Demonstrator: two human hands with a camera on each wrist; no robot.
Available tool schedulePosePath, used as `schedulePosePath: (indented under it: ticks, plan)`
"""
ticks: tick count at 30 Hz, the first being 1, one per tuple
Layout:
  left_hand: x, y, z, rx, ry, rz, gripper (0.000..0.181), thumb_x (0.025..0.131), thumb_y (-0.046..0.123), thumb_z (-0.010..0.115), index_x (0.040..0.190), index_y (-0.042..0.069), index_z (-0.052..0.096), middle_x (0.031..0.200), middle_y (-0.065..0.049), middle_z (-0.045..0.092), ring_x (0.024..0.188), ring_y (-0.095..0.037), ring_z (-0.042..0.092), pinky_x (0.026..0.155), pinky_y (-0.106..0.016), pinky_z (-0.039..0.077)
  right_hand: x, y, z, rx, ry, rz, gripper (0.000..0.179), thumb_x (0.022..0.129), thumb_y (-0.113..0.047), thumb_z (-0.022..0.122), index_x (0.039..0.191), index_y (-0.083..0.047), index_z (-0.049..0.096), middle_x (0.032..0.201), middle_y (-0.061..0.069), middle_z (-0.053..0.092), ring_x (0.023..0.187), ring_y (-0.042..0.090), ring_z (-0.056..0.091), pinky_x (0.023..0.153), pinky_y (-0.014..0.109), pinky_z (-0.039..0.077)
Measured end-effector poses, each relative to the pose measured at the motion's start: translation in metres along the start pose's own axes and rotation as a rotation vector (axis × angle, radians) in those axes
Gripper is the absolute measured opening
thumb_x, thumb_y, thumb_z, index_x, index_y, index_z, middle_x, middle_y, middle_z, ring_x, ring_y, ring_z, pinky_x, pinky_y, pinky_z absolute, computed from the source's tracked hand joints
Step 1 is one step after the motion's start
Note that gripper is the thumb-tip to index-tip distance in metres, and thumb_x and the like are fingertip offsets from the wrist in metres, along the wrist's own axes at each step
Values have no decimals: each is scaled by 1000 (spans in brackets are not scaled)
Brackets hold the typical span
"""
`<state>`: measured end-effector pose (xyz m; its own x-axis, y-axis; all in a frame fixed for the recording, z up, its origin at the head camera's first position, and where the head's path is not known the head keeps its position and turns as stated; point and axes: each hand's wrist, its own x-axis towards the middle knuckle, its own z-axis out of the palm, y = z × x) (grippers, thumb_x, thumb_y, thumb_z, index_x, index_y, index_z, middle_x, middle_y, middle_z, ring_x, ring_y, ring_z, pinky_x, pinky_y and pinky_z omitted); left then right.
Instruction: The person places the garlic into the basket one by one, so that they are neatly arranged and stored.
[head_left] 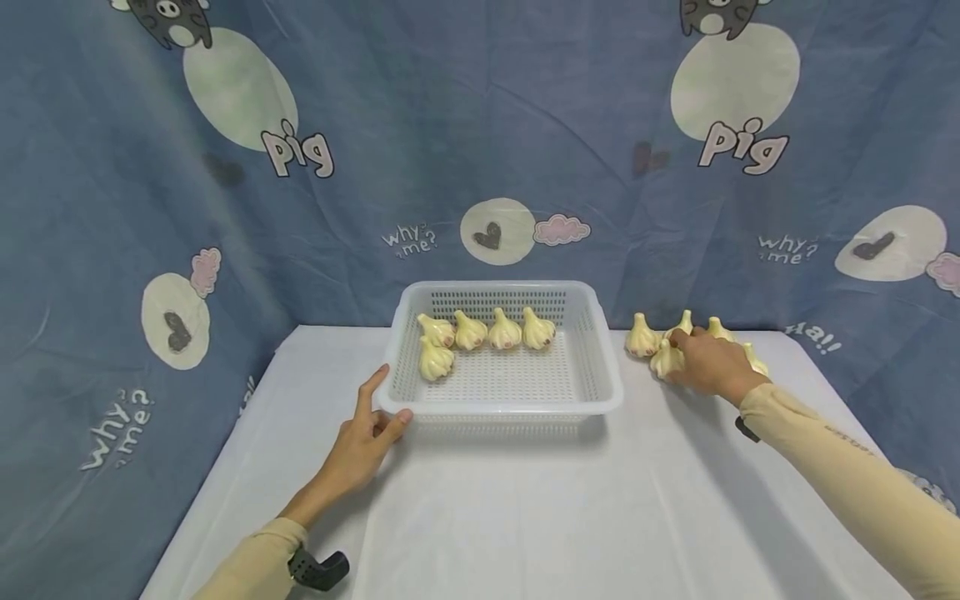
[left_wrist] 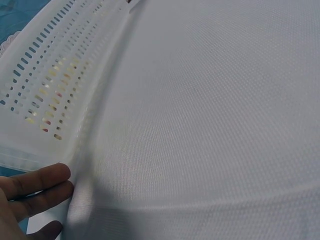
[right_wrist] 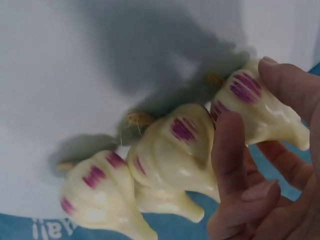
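"Blue printed cloth (head_left: 420,108) backs the white tabletop (head_left: 510,517). Where do the hands lie?"

"Right hand (head_left: 708,362): nearer the loose garlic bulbs (head_left: 642,338), thumb and fingers pinching one garlic bulb (head_left: 664,362), its stem end toward the cloth; whether it stands or lies is unclear. Left hand (head_left: 360,446): fingers fairly straight, touching the white basket (head_left: 495,409) at its near-left corner."

"And the basket, relative to the pinched bulb?"

"Leftward, apart, five bulbs (head_left: 505,333) inside."

This looks like a makeshift tabletop booth, its white-covered table (head_left: 525,508) walled in on three sides by blue cloth (head_left: 420,100) printed with cartoon pigs and lettering
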<state>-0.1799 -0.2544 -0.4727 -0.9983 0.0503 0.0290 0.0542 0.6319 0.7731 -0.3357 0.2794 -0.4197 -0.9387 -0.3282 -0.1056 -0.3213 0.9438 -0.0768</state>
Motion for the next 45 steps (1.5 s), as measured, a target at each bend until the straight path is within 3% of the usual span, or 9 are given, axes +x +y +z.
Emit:
schedulePosePath:
  ticks: [10,19,26,32,39,45]
  plan:
    - [-1,1,2,3,20,16,78,111,42,57,170,35,7,87,-7,75,73,-17,64,68,-31,47,-7,-1,7,-16,99,-26,64,86,-34,86,136,1,65,118,34,69,101,49,69,70,64,56]
    - [-2,0,5,-7,18,35,78,111,39,58,170,33,7,85,-6,74,73,-18,65,67,-30,47,-13,4,19,4,171,-59,65,79,-25,93,130,2,63,97,29,71,89,48,70,63,59,54]
    - [-3,0,5,-3,24,28,78,111,38,58,170,34,7,85,-6,74,72,-18,63,67,-29,46,-15,1,18,15,178,-61,67,79,-21,93,134,2,62,97,26,75,82,44,71,56,52,52]
    - [-3,2,6,4,25,17,78,111,40,57,170,35,7,86,-6,74,73,-17,64,68,-30,46,-20,-4,10,36,191,-60,65,81,-27,92,135,-1,67,104,25,77,83,42,71,60,54,52]
    - [-2,2,6,26,27,12,78,111,41,57,170,34,7,87,-6,75,75,-17,66,70,-31,47,-27,-10,-10,98,189,-25,65,84,-33,89,138,-5,67,80,11,67,67,24,54,50,40,41]
    - [-1,2,4,35,32,14,78,111,41,57,170,33,7,85,-6,75,73,-15,63,70,-32,46,-24,-26,-36,91,281,-1,65,88,-35,86,143,-13,59,103,29,63,59,27,52,46,36,38]
